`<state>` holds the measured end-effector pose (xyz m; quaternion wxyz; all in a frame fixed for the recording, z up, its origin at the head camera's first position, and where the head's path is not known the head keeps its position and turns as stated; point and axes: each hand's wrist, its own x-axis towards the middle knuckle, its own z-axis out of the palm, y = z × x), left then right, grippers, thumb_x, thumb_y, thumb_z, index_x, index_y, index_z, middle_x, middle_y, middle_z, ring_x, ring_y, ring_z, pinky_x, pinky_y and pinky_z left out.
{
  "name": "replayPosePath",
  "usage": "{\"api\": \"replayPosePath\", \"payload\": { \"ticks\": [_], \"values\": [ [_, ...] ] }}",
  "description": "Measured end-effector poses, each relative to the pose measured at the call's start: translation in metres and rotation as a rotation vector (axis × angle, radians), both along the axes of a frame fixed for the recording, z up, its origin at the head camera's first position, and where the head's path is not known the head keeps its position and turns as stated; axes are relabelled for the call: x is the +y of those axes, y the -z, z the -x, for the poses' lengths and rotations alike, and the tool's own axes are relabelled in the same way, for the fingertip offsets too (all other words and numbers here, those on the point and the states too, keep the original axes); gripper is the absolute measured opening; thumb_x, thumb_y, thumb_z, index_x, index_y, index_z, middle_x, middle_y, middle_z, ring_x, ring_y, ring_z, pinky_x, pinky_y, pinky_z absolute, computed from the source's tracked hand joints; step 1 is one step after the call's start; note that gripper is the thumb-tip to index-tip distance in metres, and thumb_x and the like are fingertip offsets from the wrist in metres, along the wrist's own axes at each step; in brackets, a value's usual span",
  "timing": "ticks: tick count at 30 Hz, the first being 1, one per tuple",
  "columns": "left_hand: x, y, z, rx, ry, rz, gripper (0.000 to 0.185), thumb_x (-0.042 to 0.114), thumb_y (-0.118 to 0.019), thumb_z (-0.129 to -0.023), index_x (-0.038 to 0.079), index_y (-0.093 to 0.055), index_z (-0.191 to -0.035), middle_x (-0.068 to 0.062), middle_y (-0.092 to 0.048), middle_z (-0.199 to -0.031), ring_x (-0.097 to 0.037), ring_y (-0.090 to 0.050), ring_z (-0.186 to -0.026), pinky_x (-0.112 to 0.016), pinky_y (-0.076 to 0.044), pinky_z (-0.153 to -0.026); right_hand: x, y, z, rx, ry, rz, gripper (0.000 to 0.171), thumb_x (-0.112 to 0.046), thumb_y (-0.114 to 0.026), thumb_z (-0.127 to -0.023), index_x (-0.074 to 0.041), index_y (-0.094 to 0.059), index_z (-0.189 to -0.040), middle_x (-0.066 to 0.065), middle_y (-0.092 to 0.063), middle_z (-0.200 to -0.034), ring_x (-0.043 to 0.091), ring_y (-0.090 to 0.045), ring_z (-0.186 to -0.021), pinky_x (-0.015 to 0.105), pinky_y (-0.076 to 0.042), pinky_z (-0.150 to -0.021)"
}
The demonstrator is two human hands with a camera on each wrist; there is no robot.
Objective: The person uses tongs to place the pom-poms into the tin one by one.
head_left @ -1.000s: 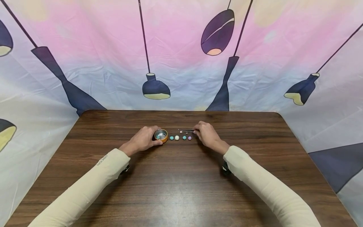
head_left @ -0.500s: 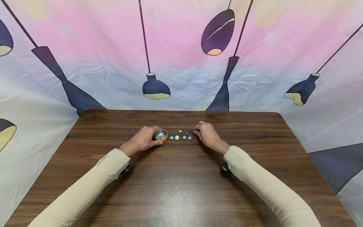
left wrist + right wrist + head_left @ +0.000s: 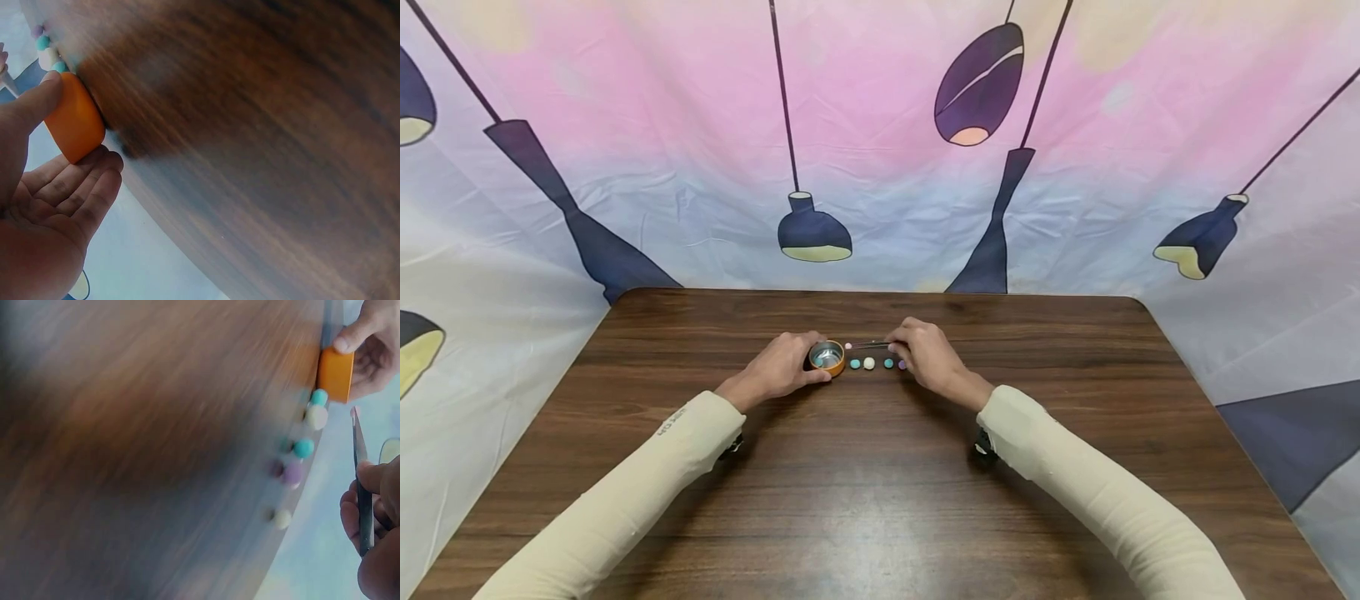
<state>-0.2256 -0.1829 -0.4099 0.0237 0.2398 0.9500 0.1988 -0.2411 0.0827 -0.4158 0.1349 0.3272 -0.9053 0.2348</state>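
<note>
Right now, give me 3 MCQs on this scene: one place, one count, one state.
1. Where is the cup?
A. in the left hand's grip
B. at the table's far right corner
C. on the right sleeve

2. How many teal beads lie in the row on the table?
A. none
B. two
C. six

3. What does the right hand hold?
A. nothing
B. a spoon
C. tweezers

Key: 1 A, left hand curls round it; 2 B, two teal beads show; 3 C, fingers pinch tweezers.

Both hands, left (image 3: 780, 367) and right (image 3: 927, 362), pinch shut.
</note>
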Motion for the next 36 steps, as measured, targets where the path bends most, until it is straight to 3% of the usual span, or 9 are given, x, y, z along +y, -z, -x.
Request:
{"api": "replayPosePath", "payload": {
  "ticks": [13, 36],
  "values": [
    [0.000, 0.000, 0.000, 0.000, 0.002, 0.003, 0.056, 0.027, -0.079, -0.085, -0.004, -0.057, -0.126, -0.020, -0.069, -0.113, -0.027, -0.070, -0.097, -0.040, -0.058, -0.081, -0.007, -0.001, -0.003, -0.044, -0.008, -0.017, 0.016, -0.011, -0.064, -0.097, -0.005, -0.075, -0.105, 0.007, -0.068, -0.097, 0.016, -0.066, -0.079, 0.026, -0.056, -0.070],
    [-0.002, 0.000, 0.000, 0.001, 0.009, 0.009, 0.059, 0.028, -0.078, -0.086, -0.006, -0.056, -0.129, -0.021, -0.069, -0.114, -0.028, -0.070, -0.097, -0.040, -0.058, -0.080, 0.045, 0.011, 0.001, -0.029, 0.110, -0.051, 0.014, -0.006, -0.064, -0.095, -0.001, -0.075, -0.102, 0.010, -0.069, -0.094, 0.021, -0.068, -0.081, 0.033, -0.057, -0.070]
  ]
}}
